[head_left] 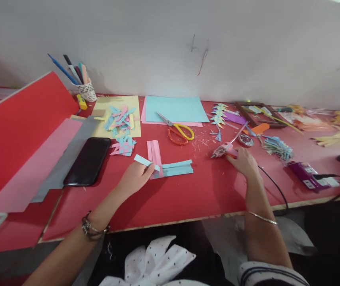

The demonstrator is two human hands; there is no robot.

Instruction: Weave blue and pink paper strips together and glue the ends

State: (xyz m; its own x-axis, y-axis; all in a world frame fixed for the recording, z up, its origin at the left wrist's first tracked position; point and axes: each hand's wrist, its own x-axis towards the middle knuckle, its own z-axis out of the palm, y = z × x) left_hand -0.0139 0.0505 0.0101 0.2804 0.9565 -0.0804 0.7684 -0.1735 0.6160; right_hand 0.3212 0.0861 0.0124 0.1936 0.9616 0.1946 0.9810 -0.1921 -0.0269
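My left hand [138, 174] pinches a folded light blue paper strip [142, 160] between thumb and fingers. Just under it, pink paper strips [154, 153] stand upright on the table and cross blue paper strips [178, 168] that point right. Part of the crossing is covered by my fingers. My right hand [244, 161] is closed around the handle of a pink hot glue gun [222, 149], which lies on the table with its nozzle to the left. A glue stick [239, 132] sticks out of its back. The trigger is mostly hidden.
Scissors [179, 132] lie on blue sheets [174, 109] behind. Left are a black phone [88, 161], a heap of paper strips [120, 119] and a pen cup [85, 90]. To the right sit a purple power strip [305, 174] with a cord, a wooden tray [259, 113] and a tassel [277, 147].
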